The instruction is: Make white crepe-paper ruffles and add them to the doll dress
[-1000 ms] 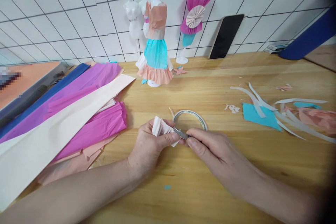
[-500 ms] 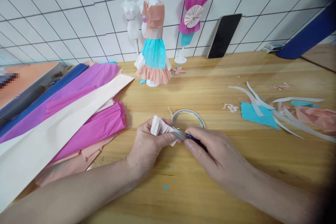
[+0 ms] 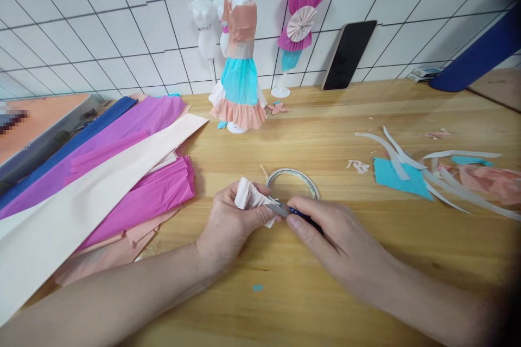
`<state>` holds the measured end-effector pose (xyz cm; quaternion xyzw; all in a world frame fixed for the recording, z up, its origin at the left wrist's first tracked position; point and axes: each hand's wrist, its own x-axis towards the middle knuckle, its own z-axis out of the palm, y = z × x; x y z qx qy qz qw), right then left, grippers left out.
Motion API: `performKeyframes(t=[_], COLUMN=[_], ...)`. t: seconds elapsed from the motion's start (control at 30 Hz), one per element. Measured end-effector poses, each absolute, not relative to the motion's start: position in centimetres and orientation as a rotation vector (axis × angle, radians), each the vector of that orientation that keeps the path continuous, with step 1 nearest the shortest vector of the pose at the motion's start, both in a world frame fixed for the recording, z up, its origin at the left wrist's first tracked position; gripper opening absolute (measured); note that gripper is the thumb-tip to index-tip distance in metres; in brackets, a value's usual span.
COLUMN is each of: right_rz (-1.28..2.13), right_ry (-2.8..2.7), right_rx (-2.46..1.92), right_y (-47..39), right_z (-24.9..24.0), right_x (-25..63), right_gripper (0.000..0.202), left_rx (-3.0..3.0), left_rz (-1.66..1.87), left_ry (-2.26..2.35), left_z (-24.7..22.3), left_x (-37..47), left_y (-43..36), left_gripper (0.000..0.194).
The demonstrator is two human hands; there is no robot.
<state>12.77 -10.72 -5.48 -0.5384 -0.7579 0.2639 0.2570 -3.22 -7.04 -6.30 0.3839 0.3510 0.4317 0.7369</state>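
My left hand [image 3: 232, 214] pinches a small pale pink piece of pleated crepe paper [image 3: 246, 194], bunched narrow toward its right end. A few thin white strands show at that gathered end. In my right hand [image 3: 336, 233] is a pair of scissors with dark blue handles [image 3: 303, 216]; the grey blades [image 3: 277, 206] lie against the gathered paper by my left thumb. Most of the handles are hidden inside my fingers. Just behind both hands, a roll of double-sided tape [image 3: 311, 181] lies flat on the wooden table [image 3: 228, 309].
Crepe paper sheets [image 3: 101, 173] are piled at left. Small dress forms stand against the tiled wall, one wearing a peach and turquoise paper dress [image 3: 240, 78], another a magenta one [image 3: 297, 38]. A phone [image 3: 350, 54] leans there. Paper scraps [image 3: 401, 176] lie at right.
The view has shifted very slightly. Both hands, the pleated paper and the scissors keep nearly the same pose.
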Motion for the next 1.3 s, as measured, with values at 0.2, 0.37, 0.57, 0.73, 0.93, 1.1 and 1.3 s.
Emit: performKeyframes(t=[0.2, 0.37, 0.57, 0.73, 0.93, 1.1, 1.3], right_rz=[0.791, 0.827, 0.85, 0.918, 1.01, 1.107, 1.313], right_ry=[-2.034, -2.006, -2.006, -1.962, -1.899, -1.826, -1.681], right_rx=[-1.453, -1.447, -1.448, -1.456, -1.456, -1.444, -1.4], right_y=[-10.8, -10.9, -10.7, -10.5, -10.4, -10.3, -10.1], right_z=[-5.3, -4.9, -4.3, -4.5, -4.6, -4.7, -5.0], right_x=[12.8, 12.7, 12.7, 12.7, 12.7, 12.9, 13.3], right_gripper=[0.029, 0.029, 0.029, 0.03, 0.031, 0.031, 0.029], left_rx=[0.829, 0.816, 0.796, 0.781, 0.763, 0.787, 0.828], left_rz=[0.932, 0.905, 0.89, 0.893, 0.887, 0.884, 0.875], left_ry=[0.753, 0.751, 0.76, 0.75, 0.771, 0.783, 0.785], left_z=[-6.4, -6.3, -6.1, -6.1, -6.2, -6.3, -6.5], left_x=[-3.3, -3.4, -3.5, -3.5, -3.4, -3.5, -3.6], left_y=[-6.9, -6.8, -6.9, -7.0, -7.0, -7.0, -6.8], left_gripper=[0.023, 0.024, 0.026, 0.026, 0.026, 0.028, 0.029])
